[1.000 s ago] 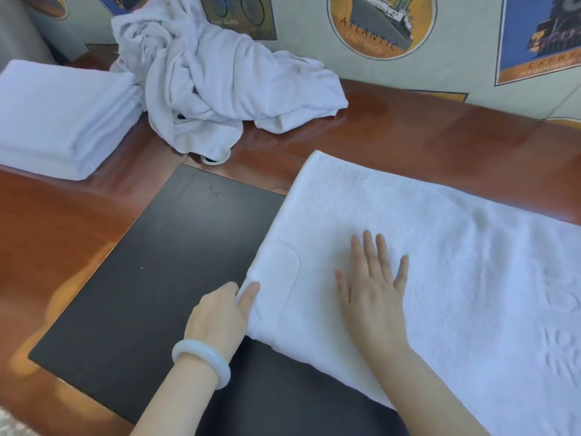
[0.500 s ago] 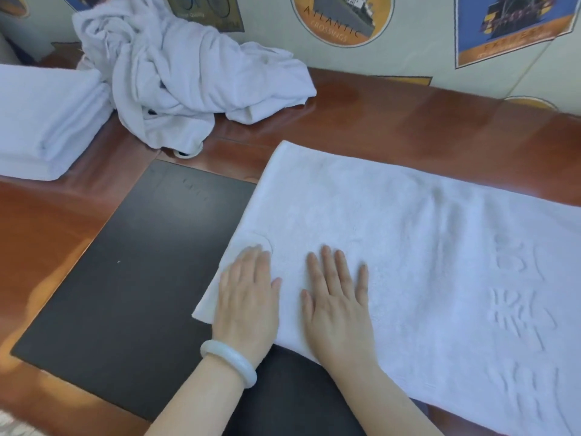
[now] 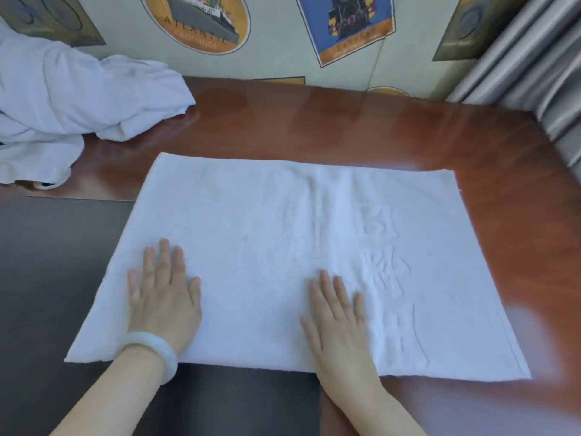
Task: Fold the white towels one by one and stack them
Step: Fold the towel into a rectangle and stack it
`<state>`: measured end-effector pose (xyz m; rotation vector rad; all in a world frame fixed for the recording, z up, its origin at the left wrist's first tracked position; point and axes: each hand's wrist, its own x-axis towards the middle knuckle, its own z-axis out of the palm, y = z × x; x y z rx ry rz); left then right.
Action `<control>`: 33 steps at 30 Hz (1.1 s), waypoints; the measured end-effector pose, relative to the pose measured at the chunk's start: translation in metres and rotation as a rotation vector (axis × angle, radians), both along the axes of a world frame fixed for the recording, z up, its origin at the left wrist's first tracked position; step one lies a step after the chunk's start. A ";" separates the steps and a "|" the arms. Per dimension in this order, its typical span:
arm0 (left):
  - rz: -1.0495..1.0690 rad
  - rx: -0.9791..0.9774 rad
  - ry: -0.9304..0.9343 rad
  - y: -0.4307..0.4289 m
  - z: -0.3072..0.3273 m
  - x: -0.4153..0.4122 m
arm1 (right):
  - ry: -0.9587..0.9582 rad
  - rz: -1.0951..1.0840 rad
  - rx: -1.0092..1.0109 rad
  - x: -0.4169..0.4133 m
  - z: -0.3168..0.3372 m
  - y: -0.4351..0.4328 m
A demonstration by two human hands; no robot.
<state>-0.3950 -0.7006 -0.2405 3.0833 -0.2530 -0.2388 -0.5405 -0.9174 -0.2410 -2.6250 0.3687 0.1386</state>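
A white towel (image 3: 270, 247) with raised characters on its right half lies spread flat across the table in front of me. My left hand (image 3: 163, 294), with a pale bangle on the wrist, presses flat on the towel's near left part. Flat on the towel's near middle, beside the raised characters, lies my right hand (image 3: 338, 316) with straight fingers. A heap of crumpled white towels (image 3: 63, 102) lies at the far left.
The towel lies partly on a black mat (image 3: 47, 278) and partly on the reddish wooden table (image 3: 314, 121). A wall with posters (image 3: 195, 20) runs along the far edge. Grey curtain folds (image 3: 540, 73) hang at the far right.
My view has swung right; the folded stack at the left is out of sight. My left hand went from the towel's left edge onto its top. My right hand slid right across the towel.
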 end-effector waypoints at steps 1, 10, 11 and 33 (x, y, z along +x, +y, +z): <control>-0.104 -0.067 -0.043 -0.027 0.006 -0.008 | -0.056 -0.059 0.126 0.007 0.006 0.000; -0.518 0.006 -0.028 -0.149 -0.020 -0.052 | -0.011 -0.121 -0.266 -0.035 -0.019 -0.120; -0.506 0.004 -0.020 -0.148 -0.018 -0.053 | 0.012 -0.151 -0.277 -0.053 -0.019 -0.138; -0.535 -0.071 0.032 -0.181 -0.006 -0.026 | -0.092 -0.353 -0.315 0.016 0.002 -0.201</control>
